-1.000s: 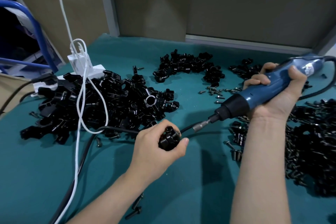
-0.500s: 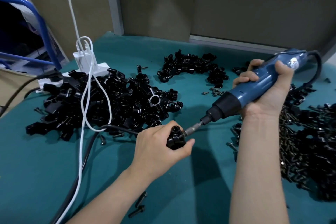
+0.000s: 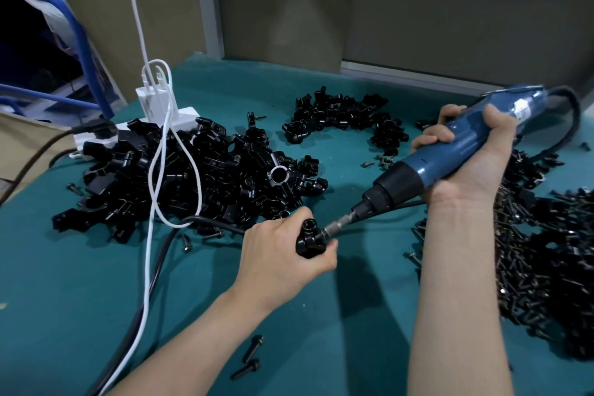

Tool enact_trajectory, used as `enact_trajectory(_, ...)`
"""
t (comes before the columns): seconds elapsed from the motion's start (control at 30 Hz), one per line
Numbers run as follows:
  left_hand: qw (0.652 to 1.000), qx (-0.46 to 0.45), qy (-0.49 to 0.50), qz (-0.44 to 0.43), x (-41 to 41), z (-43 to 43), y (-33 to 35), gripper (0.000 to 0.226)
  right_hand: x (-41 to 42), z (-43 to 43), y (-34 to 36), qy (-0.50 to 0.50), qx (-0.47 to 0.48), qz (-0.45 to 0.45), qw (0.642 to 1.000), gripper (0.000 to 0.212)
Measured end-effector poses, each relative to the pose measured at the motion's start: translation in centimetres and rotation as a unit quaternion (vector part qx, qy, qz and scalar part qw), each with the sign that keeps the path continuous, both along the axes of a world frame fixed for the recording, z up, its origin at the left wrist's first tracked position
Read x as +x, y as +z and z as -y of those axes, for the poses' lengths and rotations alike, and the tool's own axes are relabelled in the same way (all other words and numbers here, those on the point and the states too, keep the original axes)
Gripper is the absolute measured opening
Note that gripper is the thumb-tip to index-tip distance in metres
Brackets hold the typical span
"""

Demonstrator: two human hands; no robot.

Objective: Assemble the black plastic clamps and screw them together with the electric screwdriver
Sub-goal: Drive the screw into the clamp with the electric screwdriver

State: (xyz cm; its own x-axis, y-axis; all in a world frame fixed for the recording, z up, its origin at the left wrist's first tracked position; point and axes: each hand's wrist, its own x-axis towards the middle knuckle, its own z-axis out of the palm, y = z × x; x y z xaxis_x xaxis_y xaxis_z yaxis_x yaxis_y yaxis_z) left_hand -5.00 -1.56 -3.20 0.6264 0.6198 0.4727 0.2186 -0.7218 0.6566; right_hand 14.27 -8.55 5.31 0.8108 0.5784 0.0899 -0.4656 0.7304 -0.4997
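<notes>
— Driving yet? A second ago the bit (image 3: 337, 226) hung clear.
— Now it meets the clamp (image 3: 310, 241) gripped in the left hand (image 3: 283, 254) above the table (image 3: 96, 283); right hand (image 3: 475, 164) grips the electric screwdriver (image 3: 450, 151). Fastening looks begun.

— Where, the clamp (image 3: 310, 239) under work?
— Gripped in the left hand (image 3: 279, 254); small, black, glossy, round opening on top.
— And the electric screwdriver (image 3: 414, 167)?
— Blue-bodied, black-nosed, held in the right hand (image 3: 475, 164), slanting down to the left, metal bit (image 3: 336, 228) touching the clamp's side.
— Other clamps?
— Heaped in a big pile (image 3: 199, 177) at left, a smaller curved cluster (image 3: 347, 119) farther back. Dark screws (image 3: 546, 267) massed at right.
</notes>
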Motion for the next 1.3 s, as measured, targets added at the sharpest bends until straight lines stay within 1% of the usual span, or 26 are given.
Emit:
enact_trajectory(0.1, 1.0, -0.01, -0.005, -0.003, 0.0, 0.1, 0.1, 0.034, -0.1, -0.1, -0.1, -0.005, -0.005, -0.009, 1.0, 0.017)
enact_trajectory(0.2, 0.995, -0.089, -0.035, 0.028, 0.1, 0.7, 0.3, 0.042, 0.0, 0.1, -0.1, 0.002, 0.026, -0.006, 1.0, 0.019)
enact_trajectory(0.3, 0.986, -0.143, -0.064, 0.059, 0.2, 1.3, 0.3, 0.045, 0.0, 0.1, 0.0, 0.015, 0.065, 0.013, 0.998, 0.018)
enact_trajectory(0.37, 0.979, -0.178, -0.074, 0.063, 0.2, 1.4, 0.2, 0.05, 0.1, 0.2, -0.1, 0.024, 0.082, 0.017, 0.996, 0.019)
enact_trajectory(0.5, 0.976, -0.194, -0.088, 0.05, 0.0, 1.7, 0.1, 0.052, 0.3, 0.3, -0.4, 0.031, 0.075, 0.016, 0.997, 0.019)
enact_trajectory(0.67, 0.968, -0.225, -0.104, 0.038, 0.1, 1.6, -0.2, 0.044, 0.7, 0.5, -0.5, 0.049, 0.08, 0.031, 0.995, 0.018)
enact_trajectory(0.73, 0.958, -0.255, -0.125, 0.025, 0.0, 1.7, -0.3, 0.042, 0.8, 0.5, -0.6, 0.098, 0.132, 0.037, 0.986, 0.03)
enact_trajectory(0.77, 0.951, -0.276, -0.14, 0.017, 0.0, 1.7, -0.4, 0.042, 0.7, 0.5, -0.7, 0.138, 0.182, 0.032, 0.973, 0.037)
enact_trajectory(0.8, 0.939, -0.304, -0.164, 0.005, -0.1, 1.6, -0.4, 0.04, 0.7, 0.4, -0.8, 0.177, 0.238, 0.027, 0.955, 0.041)
enact_trajectory(0.83, 0.917, -0.344, -0.2, -0.008, -0.1, 1.5, -0.3, 0.036, 0.6, 0.4, -0.8, 0.207, 0.291, 0.026, 0.934, 0.042)
enact_trajectory(0.87, 0.883, -0.4, -0.243, -0.023, -0.1, 1.5, -0.1, 0.031, 0.6, 0.4, -1.0, 0.224, 0.335, 0.026, 0.915, 0.041)
enact_trajectory(0.9, 0.838, -0.466, -0.281, -0.04, -0.1, 1.6, 0.1, 0.028, 0.8, 0.5, -1.1, 0.231, 0.363, 0.024, 0.902, 0.039)
enact_trajectory(0.97, 0.741, -0.582, -0.324, -0.079, -0.3, 1.6, 0.4, 0.028, 1.4, 0.8, -1.9, 0.233, 0.384, 0.015, 0.893, 0.036)
enact_trajectory(1.03, 0.647, -0.67, -0.348, -0.105, -0.4, 1.4, 0.5, 0.028, 1.9, 1.3, -2.9, 0.229, 0.388, -0.004, 0.893, 0.035)
enact_trajectory(1.07, 0.604, -0.708, -0.351, -0.105, -0.4, 1.1, 0.4, 0.029, 2.3, 1.6, -3.3, 0.228, 0.397, -0.018, 0.889, 0.034)
enact_trajectory(1.1, 0.569, -0.74, -0.345, -0.096, -0.4, 0.8, 0.5, 0.03, 2.5, 1.9, -3.9, 0.222, 0.41, -0.032, 0.884, 0.033)
enact_trajectory(1.13, 0.55, -0.762, -0.334, -0.079, -0.3, 0.4, 0.5, 0.033, 2.7, 2.2, -4.4, 0.218, 0.413, -0.05, 0.883, 0.032)
enact_trajectory(1.17, 0.544, -0.774, -0.319, -0.054, -0.2, 0.0, 0.5, 0.037, 2.9, 2.4, -5.0, 0.219, 0.41, -0.063, 0.883, 0.031)
enact_trajectory(1.23, 0.55, -0.784, -0.288, 0.013, 0.1, -0.4, 0.6, 0.041, 3.1, 2.8, -6.0, 0.216, 0.364, -0.073, 0.903, 0.032)
enact_trajectory(1.3, 0.577, -0.773, -0.254, 0.072, 0.3, -0.4, 0.9, 0.043, 2.6, 2.4, -6.4, 0.197, 0.28, -0.07, 0.937, 0.035)
